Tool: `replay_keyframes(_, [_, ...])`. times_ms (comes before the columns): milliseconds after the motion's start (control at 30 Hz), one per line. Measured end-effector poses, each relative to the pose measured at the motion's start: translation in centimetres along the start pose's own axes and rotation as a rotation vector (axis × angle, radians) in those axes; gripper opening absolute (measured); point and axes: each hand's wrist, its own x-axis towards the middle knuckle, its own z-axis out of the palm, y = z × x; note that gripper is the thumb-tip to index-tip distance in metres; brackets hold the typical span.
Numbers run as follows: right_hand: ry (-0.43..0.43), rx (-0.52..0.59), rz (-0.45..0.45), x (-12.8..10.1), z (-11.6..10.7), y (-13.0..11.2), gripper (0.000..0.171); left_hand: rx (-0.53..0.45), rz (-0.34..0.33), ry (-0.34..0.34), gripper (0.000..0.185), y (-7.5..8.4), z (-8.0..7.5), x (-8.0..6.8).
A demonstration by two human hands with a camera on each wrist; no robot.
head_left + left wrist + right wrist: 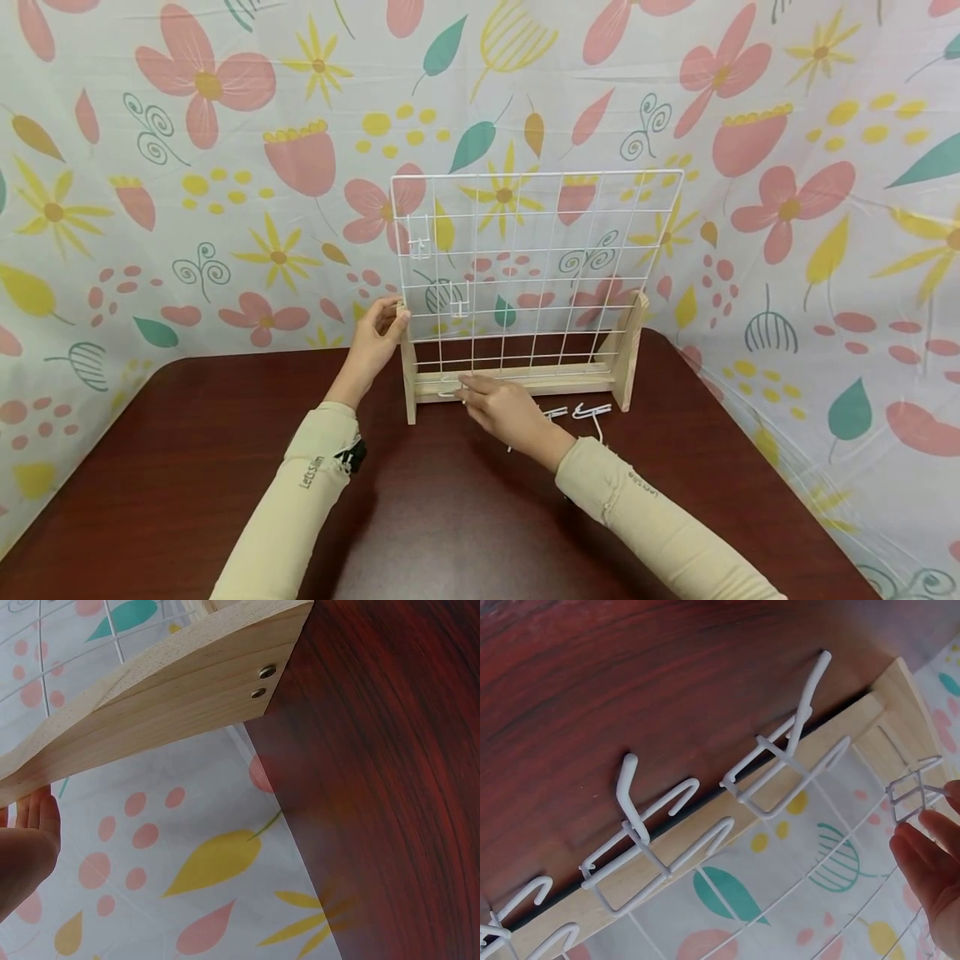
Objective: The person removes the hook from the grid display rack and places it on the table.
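A white wire grid panel stands upright in a pale wooden stand. My left hand grips the upper part of the stand's left side piece; in the left wrist view its fingers reach behind the wood. Low on the grid's left part, my right hand pinches a white wire hook against or close to the wires; whether it is hooked on, I cannot tell. Two similar hooks hang on the grid, one at upper left, another lower down.
Several loose white hooks lie on the dark red-brown table, one at the stand's right front, others partly behind my right hand. A flower-patterned cloth covers the wall close behind the stand. Two screws show in the side piece.
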Motion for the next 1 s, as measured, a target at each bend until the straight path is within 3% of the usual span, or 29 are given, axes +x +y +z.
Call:
replay_keyframes(167, [-0.089, 0.002, -0.017, -0.2, 0.3, 0.0, 0.026, -0.011, 0.0, 0.008, 0.046, -2.1, -0.1, 1.1])
replay_keyframes(267, [-0.125, 0.003, -0.018, -0.3, 0.4, -0.1, 0.024, -0.006, 0.013, 0.015, 0.046, -2.5, -0.1, 1.2])
replay_keyframes(867, [-0.277, -0.002, 0.002, -0.8, 1.2, -0.8, 0.019, -0.012, 0.02, 0.012, 0.044, -2.4, -0.1, 1.2])
replay_keyframes(1000, [-0.313, -0.01, 0.008, -0.9, 1.4, -0.8, 0.018, -0.021, 0.005, -0.005, 0.044, -1.5, -0.2, 0.8])
